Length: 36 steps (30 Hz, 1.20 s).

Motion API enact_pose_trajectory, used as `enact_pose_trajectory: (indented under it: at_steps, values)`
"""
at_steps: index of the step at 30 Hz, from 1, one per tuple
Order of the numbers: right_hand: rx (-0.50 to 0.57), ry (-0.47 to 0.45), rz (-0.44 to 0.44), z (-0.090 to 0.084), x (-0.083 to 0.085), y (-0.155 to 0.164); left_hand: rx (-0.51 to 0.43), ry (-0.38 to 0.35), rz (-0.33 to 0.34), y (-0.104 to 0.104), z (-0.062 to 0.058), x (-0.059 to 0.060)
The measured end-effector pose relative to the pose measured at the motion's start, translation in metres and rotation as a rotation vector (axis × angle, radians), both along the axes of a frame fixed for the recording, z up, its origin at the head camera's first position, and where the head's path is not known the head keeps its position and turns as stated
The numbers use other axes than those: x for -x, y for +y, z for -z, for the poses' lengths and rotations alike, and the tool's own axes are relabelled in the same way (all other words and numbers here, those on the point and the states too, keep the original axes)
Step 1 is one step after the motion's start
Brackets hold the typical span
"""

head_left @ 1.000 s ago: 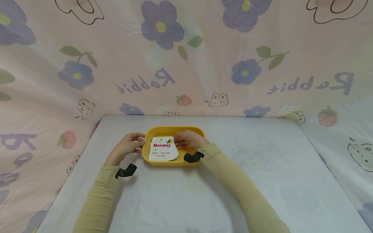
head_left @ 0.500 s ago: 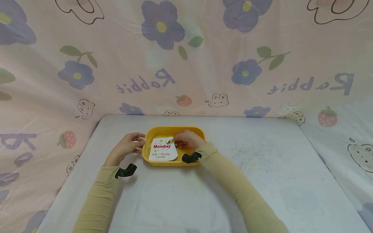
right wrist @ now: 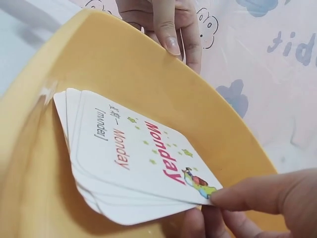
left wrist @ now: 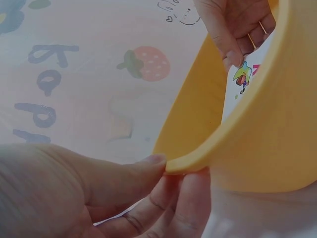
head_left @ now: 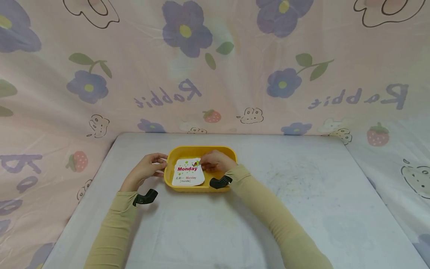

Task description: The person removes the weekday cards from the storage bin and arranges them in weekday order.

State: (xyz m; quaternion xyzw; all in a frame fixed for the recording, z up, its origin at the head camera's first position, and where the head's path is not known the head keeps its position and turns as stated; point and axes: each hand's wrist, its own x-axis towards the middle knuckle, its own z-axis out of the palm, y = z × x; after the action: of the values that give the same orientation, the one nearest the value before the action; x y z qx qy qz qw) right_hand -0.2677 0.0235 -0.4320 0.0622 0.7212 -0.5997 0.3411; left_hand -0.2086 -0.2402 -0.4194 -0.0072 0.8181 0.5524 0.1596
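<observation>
A yellow oval tray stands in the middle of the grey table. In it lies a small stack of white cards; the top card reads "Monday" in red, with a small picture at one corner. My left hand grips the tray's left rim, thumb on top and fingers under the edge. My right hand reaches into the tray and pinches the picture corner of the card stack, lifting that side a little.
The table is backed and flanked by a pink cloth printed with purple flowers, strawberries and "Rabbit". Black wrist cameras sit on both beige sleeves.
The card stack has shifted slightly right and been drawn together under my right fingers. My left hand has kept its hold on the rim.
</observation>
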Motion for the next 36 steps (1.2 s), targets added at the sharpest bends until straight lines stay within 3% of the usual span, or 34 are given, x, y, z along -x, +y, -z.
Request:
enact_pose_trajectory:
  at_steps: [12, 21, 28, 36]
  values:
    - [-0.018, 0.001, 0.0, 0.0, 0.0, 0.004, 0.005, -0.001, 0.003, 0.001, -0.001, 0.0]
    - [-0.152, 0.151, -0.023, 0.0, 0.0, 0.007, 0.017, 0.002, 0.006, 0.001, -0.001, -0.001]
    - [-0.154, 0.19, -0.032, -0.002, 0.001, 0.013, 0.012, 0.003, 0.011, 0.001, -0.001, -0.001]
    - [-0.171, 0.235, -0.06, -0.019, -0.004, 0.027, 0.016, -0.007, -0.001, 0.0, 0.001, -0.002]
